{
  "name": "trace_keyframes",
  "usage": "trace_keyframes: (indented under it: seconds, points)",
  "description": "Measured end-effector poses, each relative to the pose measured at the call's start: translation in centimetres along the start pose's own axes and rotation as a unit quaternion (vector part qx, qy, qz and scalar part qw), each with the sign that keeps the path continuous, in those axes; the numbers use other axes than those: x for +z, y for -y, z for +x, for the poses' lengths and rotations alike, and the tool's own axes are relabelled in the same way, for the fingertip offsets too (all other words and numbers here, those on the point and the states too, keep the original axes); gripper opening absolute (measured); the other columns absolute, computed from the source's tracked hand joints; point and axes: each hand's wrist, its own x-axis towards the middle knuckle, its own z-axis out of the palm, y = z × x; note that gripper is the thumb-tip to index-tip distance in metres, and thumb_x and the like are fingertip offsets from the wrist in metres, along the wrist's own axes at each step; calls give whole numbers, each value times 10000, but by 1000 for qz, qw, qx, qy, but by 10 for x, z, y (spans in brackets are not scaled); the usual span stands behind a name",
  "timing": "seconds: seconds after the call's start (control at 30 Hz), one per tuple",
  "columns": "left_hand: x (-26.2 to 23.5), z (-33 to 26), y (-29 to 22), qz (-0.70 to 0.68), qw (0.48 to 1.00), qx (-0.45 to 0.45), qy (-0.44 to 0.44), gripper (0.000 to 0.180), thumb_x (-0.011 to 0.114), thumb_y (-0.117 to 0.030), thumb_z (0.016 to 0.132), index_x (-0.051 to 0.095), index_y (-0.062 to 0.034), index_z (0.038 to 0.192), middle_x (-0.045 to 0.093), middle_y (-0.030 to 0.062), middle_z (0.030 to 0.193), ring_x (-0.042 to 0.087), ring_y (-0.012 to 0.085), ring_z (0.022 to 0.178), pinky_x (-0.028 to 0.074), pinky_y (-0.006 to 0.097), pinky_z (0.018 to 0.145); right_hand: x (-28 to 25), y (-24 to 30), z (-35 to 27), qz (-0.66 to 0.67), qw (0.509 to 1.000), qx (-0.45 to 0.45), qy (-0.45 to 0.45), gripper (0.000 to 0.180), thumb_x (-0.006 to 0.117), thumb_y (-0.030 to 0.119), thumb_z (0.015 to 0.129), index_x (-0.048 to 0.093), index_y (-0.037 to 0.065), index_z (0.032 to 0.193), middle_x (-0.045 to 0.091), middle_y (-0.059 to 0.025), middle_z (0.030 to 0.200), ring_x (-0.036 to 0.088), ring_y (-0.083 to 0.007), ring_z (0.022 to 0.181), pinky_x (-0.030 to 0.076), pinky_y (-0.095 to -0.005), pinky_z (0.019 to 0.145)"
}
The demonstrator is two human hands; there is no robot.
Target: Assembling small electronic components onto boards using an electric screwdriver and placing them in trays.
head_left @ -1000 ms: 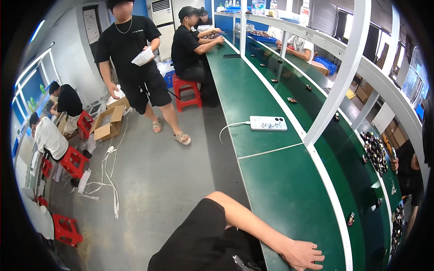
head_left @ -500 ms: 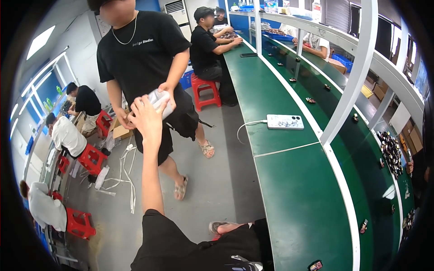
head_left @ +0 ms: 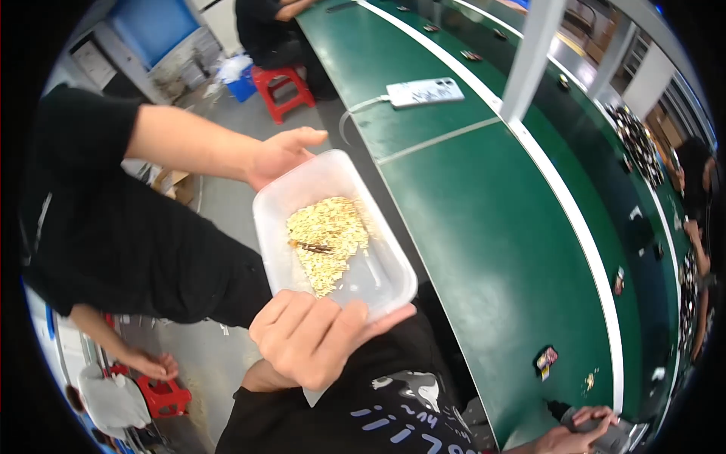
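Note:
A clear plastic tray (head_left: 378, 265) holds a heap of small golden parts (head_left: 327, 238) with one dark stick-like piece among them. My left hand (head_left: 314, 340) grips the tray's near end from below, thumb along the rim. A standing person in a black shirt holds the far end with one hand (head_left: 281, 155). The tray hangs in the air just left of the green bench (head_left: 491, 227). My right hand (head_left: 582, 431) lies at the bench's near edge at the bottom right, next to a dark object; its fingers are partly cut off by the frame edge.
A white device with a cable (head_left: 423, 92) lies on the bench beside a white post (head_left: 529, 60). A small packet (head_left: 546, 357) sits near the bench's front. A red stool (head_left: 283, 87) and a seated person are behind. Dark round parts (head_left: 635, 136) fill the far right side.
The standing person has come close and the tray now sits between their hand and my left hand, lower and nearer to me. My view has tilted down toward it.

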Motion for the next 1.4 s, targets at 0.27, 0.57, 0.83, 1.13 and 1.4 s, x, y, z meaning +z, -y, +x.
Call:
trace_keyframes:
  seconds: [0.27, 0.57, 0.83, 1.13, 1.4]
  points:
    - [116, 8, -83, -313, 923, 221, -8, 298, 852, -275, 776, 647, -61, 748, 414, -40, 612, 409, 100, 494, 299, 228, 475, -6, 10, -19, -101, 992, -74, -10, 139, 560, 96, 975, 455, 11, 1005, 461, -85, 726, 352, -110, 388, 320, -240, 351]
    - [164, 6, -124, -400, 854, 331, -31, 277, 857, -234, 664, 651, -72, 754, 471, -30, 618, 479, 132, 533, 412, 245, 549, -77, 21, -14, 0, 990, -16, -139, 177, 544, 195, 1016, 503, 25, 988, 533, -93, 835, 394, -106, 496, 351, -222, 468]
    - [186, 9, -112, -432, 829, 356, 20, 123, 671, -109, 600, 576, -98, 678, 444, -23, 642, 490, 130, 585, 458, 242, 624, -120, -15, -32, 132, 942, 17, -307, 428, 481, 265, 1044, 477, -137, 1194, 556, -238, 1186, 553, -344, 1112, 450, -415, 1076]
    - [186, 4, -104, -429, 831, 351, 32, 133, 705, -141, 692, 579, -97, 678, 473, -27, 648, 496, 126, 590, 505, 255, 688, -198, 24, -41, 13, 944, 196, -267, 480, 687, 193, 974, 501, -98, 1309, 603, -170, 1261, 580, -229, 1173, 535, -332, 1003]
    - [164, 14, -105, -450, 870, 138, 149, 251, 678, -322, 941, 720, -91, 1030, 645, 95, 1068, 578, 246, 1019, 453, 407, 978, -230, 26, -63, 164, 913, 157, -340, 276, 661, -11, 951, 548, -114, 1181, 614, -182, 1217, 608, -249, 1145, 589, -349, 1027]
